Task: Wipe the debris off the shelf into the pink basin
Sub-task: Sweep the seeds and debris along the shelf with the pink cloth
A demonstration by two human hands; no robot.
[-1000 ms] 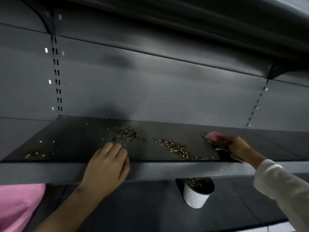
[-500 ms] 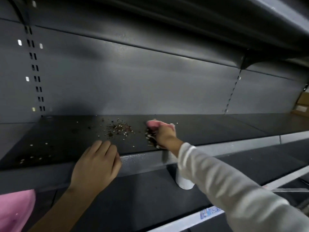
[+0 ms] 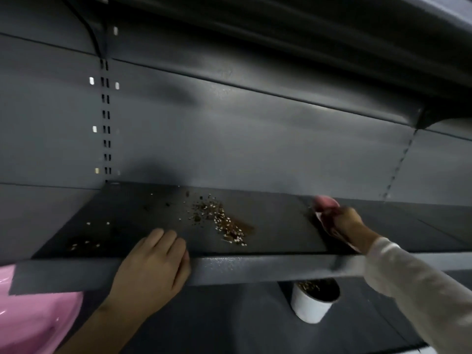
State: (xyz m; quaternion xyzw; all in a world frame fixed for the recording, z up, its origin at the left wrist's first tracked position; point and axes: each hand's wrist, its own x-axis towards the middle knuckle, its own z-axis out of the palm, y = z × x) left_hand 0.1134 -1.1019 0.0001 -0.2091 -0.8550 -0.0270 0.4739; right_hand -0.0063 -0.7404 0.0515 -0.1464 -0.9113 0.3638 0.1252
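Note:
A dark grey metal shelf (image 3: 255, 267) carries a heap of brown and white crumbs (image 3: 224, 221) near its middle. A smaller scatter of debris (image 3: 84, 244) lies at the shelf's left end. My right hand (image 3: 342, 223) grips a pink cloth (image 3: 325, 203) pressed on the shelf, to the right of the heap. My left hand (image 3: 153, 267) rests flat over the shelf's front lip, fingers together, holding nothing. The pink basin (image 3: 33, 315) shows partly at the lower left, below the shelf edge.
A white paper cup (image 3: 313, 302) holding crumbs stands on the lower shelf under the right hand. The grey back panel has a slotted upright (image 3: 106, 123) at the left. Another shelf overhangs above.
My right hand with the pink cloth swept left across the shelf, then drew back to the right. The crumbs are now gathered into one heap nearer the left hand.

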